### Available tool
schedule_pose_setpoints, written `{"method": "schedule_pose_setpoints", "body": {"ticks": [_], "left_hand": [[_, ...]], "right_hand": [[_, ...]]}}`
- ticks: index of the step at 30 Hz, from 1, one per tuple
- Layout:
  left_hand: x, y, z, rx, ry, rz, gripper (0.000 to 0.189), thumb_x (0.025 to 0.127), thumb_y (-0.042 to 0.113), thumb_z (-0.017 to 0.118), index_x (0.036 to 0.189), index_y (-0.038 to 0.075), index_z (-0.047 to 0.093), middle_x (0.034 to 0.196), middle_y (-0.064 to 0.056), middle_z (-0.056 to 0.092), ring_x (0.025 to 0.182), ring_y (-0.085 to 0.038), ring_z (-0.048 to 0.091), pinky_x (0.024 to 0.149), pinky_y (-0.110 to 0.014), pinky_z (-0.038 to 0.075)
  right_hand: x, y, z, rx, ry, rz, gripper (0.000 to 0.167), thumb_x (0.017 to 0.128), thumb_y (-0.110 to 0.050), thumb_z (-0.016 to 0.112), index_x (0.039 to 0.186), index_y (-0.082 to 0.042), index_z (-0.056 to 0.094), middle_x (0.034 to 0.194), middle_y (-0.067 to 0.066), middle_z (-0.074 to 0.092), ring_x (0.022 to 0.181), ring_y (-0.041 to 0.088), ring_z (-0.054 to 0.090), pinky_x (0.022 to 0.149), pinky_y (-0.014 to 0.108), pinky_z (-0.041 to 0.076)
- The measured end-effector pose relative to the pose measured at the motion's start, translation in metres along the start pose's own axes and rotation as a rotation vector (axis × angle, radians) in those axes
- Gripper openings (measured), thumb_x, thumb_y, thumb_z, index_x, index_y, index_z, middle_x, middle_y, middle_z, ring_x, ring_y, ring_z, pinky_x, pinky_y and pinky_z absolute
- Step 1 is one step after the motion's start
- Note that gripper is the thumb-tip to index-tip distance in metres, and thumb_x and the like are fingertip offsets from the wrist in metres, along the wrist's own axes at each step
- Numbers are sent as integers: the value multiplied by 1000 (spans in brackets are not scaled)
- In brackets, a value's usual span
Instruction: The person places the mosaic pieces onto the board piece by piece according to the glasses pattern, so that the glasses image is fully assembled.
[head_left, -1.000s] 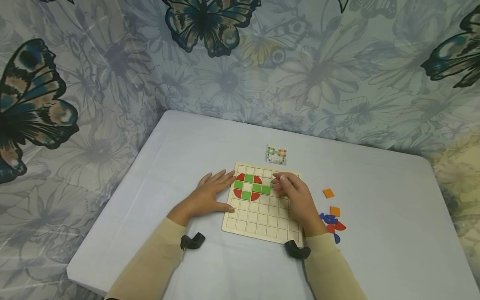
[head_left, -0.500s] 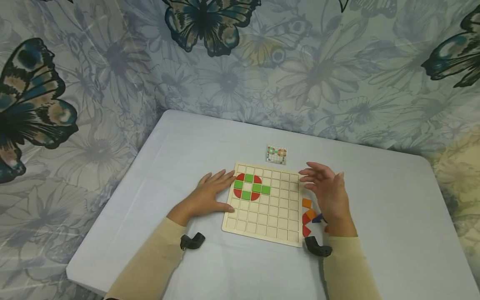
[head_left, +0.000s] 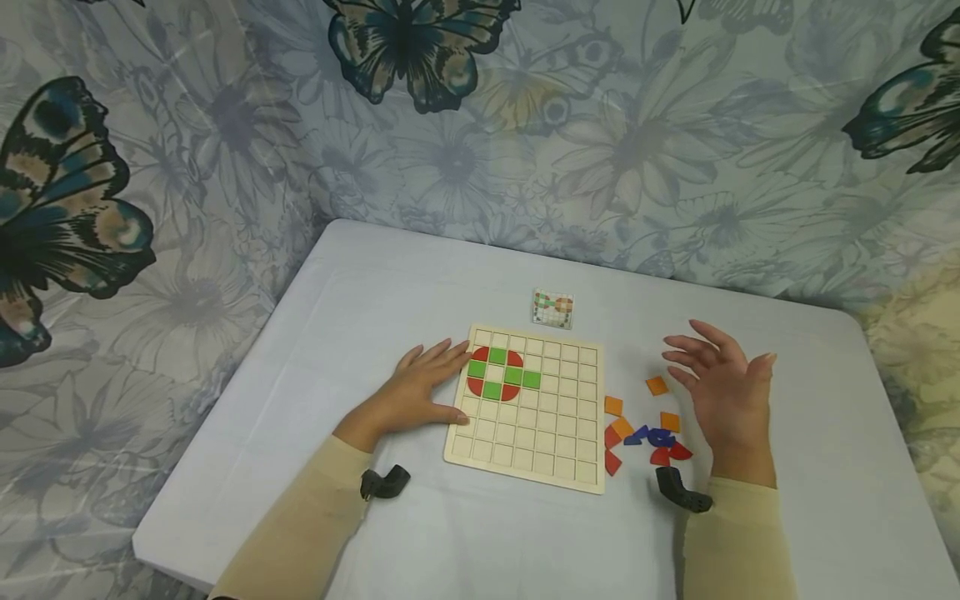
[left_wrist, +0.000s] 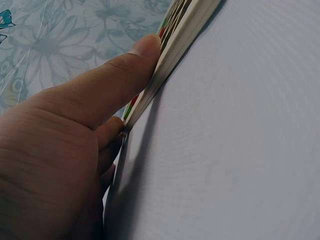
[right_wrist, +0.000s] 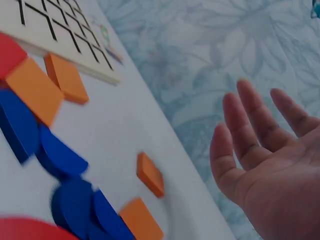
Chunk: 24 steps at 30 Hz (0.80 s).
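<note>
Left hand [head_left: 411,392] touched the board [head_left: 546,423] straight-fingered, apparently steadying it mid-table [head_left: 832,417], while the empty right hand [head_left: 726,392] hung apart toward the right edge, with a card [head_left: 553,309] nearer the far edge, likely for viewing, and loose pieces [head_left: 660,435] handily beside the board.

Here's the left forearm [head_left: 300,521], slanting inward in its beige sleeve, and at the end of it the left hand [head_left: 408,396] lies palm down, fingers spread and reaching forward, thumb stretched well out to the side. Across from it, look, the right hand [head_left: 723,396] hangs raised, palm turned up, fingers apart and lightly bent, thumb out wide, with the right forearm [head_left: 738,542] running nearly straight ahead behind it.
</note>
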<state>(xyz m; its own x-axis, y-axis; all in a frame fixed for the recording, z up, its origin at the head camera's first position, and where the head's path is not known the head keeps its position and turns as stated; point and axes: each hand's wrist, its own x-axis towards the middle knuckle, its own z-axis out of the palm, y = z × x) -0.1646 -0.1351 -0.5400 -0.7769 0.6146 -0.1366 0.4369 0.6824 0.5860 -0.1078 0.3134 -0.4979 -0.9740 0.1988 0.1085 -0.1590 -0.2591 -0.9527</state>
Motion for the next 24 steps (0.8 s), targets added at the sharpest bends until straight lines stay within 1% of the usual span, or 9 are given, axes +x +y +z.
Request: {"method": "schedule_pose_setpoints", "body": {"ticks": [5, 8, 10, 12, 15, 18, 20, 22, 24], "left_hand": [[0, 0, 0, -7, 2, 2, 109, 89, 62, 84, 174, 24, 29, 179, 14, 15, 165, -12, 0, 130, -46, -6], [0, 0, 0, -5, -1, 0, 109, 89, 63, 84, 175, 25, 28, 179, 14, 15, 165, -12, 0, 130, -46, -6], [0, -1, 0, -5, -3, -1, 109, 89, 63, 84, 175, 25, 28, 179, 14, 14, 165, -11, 0, 130, -46, -6], [0, -1, 1, -4, -4, -2, 109, 89, 63, 84, 174, 25, 28, 179, 15, 14, 165, -11, -1, 130, -46, -6], [0, -1, 0, -5, -1, 1, 108, 89, 63, 84, 174, 24, 29, 179, 14, 15, 165, -12, 0, 130, -46, -6], [0, 0, 0, -8, 5, 9, 108, 89, 62, 84, 174, 23, 30, 179, 12, 16, 165, -14, 2, 130, -47, -6], [0, 0, 0, -11, 9, 11, 108, 89, 62, 84, 174, 22, 31, 179, 12, 17, 165, -14, 3, 130, -47, -5], [0, 0, 0, -13, 14, 17, 108, 89, 61, 85, 174, 21, 31, 179, 10, 18, 165, -16, 4, 130, -49, -4], [-1, 0, 0, -9, 15, 17, 108, 89, 61, 84, 174, 21, 31, 179, 10, 18, 165, -16, 4, 130, -49, -4]], "right_hand": [[-3, -5, -20, 64, -3, 2, 89, 104, -73, 50, 161, -5, 51, 138, 18, 68, 127, 35, 61, 111, 41, 46], [-4, -3, -28, 103, 27, 3, 87, 104, -70, 52, 159, -3, 52, 136, 18, 69, 127, 35, 62, 112, 40, 46], [-4, 1, -33, 87, 69, 19, 84, 106, -69, 49, 159, -5, 53, 137, 18, 69, 127, 35, 61, 111, 39, 47], [-5, 7, -37, 33, 112, 49, 81, 108, -69, 45, 160, -7, 53, 140, 18, 67, 128, 34, 60, 108, 36, 48], [-4, 19, -42, -113, 147, 98, 75, 112, -65, 38, 162, -10, 50, 145, 19, 62, 129, 30, 59, 105, 29, 49], [-4, 27, -42, -290, 158, 138, 73, 114, -62, 37, 165, -11, 46, 146, 20, 59, 127, 25, 59, 101, 20, 49], [-5, 29, -41, -451, 138, 147, 69, 115, -58, 38, 166, -12, 45, 145, 18, 60, 127, 21, 59, 100, 16, 48], [-6, 29, -40, -611, 109, 168, 66, 115, -56, 43, 168, -16, 43, 147, 16, 61, 126, 18, 58, 102, 18, 47], [-6, 28, -40, -743, 60, 179, 65, 115, -50, 50, 169, -17, 40, 149, 16, 60, 127, 19, 56, 103, 21, 45]]}}
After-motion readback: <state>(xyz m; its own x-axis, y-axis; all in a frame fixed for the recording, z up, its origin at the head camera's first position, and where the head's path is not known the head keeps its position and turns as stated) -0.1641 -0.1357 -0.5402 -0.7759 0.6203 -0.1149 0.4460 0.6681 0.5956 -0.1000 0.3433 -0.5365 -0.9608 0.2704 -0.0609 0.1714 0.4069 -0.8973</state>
